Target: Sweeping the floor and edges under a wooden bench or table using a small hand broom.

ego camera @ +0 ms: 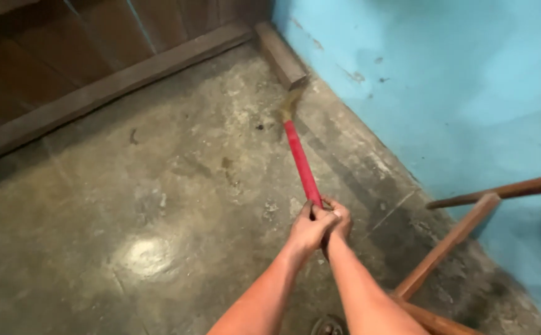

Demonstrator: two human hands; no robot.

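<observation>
Sweeping looks under way. At 6 o'clock, the left hand (pixel 311 228) and right hand (pixel 340 218) both wrap shut round the red broom handle (pixel 300 160), which runs to 12 o'clock. Its straw-coloured bristles (pixel 289 102) touch rough, stained concrete floor (pixel 158 205) near the corner, beside a dark wooden sill (pixel 109 87) and blue wall (pixel 444 80). A wooden frame (pixel 450 242) leans at 4 o'clock.

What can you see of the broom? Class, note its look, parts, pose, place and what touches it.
The broom has a straight red handle, plastic by the look of it, and a small head of pale straw-like bristles. It slants away from the person, bristles down on the grey concrete floor near the corner where the blue wall meets a wooden sill. The left hand and right hand both grip the handle's near end, close together.
</observation>
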